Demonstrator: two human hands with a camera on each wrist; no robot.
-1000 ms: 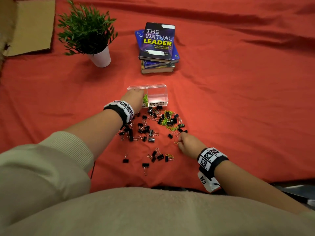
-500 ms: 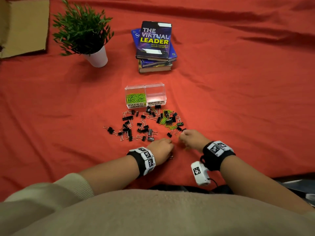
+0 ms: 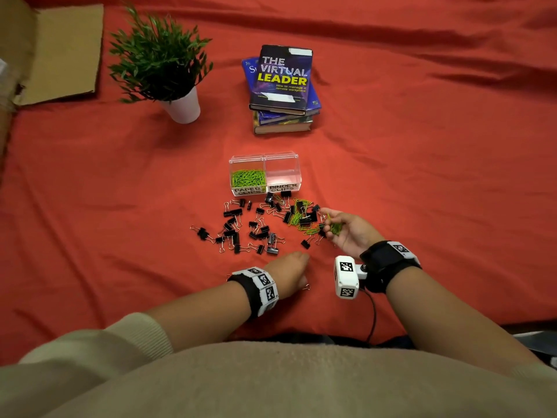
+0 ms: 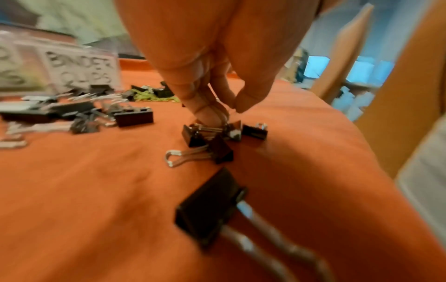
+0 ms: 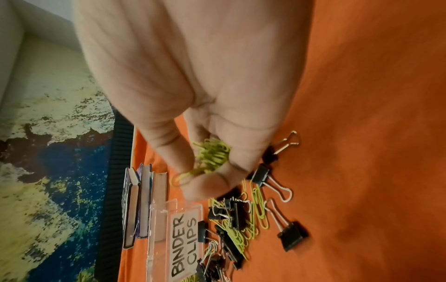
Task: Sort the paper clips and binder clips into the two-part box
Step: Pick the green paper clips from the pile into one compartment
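Green paper clips (image 3: pixel 247 177) part-fill the box's (image 3: pixel 297 168) left half; the right half is empty. Right hand (image 3: pixel 351 229) cups paper clips; left hand (image 3: pixel 287 271) pinches binder clips (image 4: pixel 212 131) nearby.

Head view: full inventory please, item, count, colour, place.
box: one, clear, two parts, mid-cloth.
paper clips: many, green, in left part; more in the pile.
binder clips: many, black, loose in front of box; right part holds none.
books: a stack, blue and dark, behind box.
plant: one, green, white pot, far left.
cardboard: one, brown, far left corner.
cloth: red.
left hand: pinches binder clip handles.
right hand: holds green paper clips.
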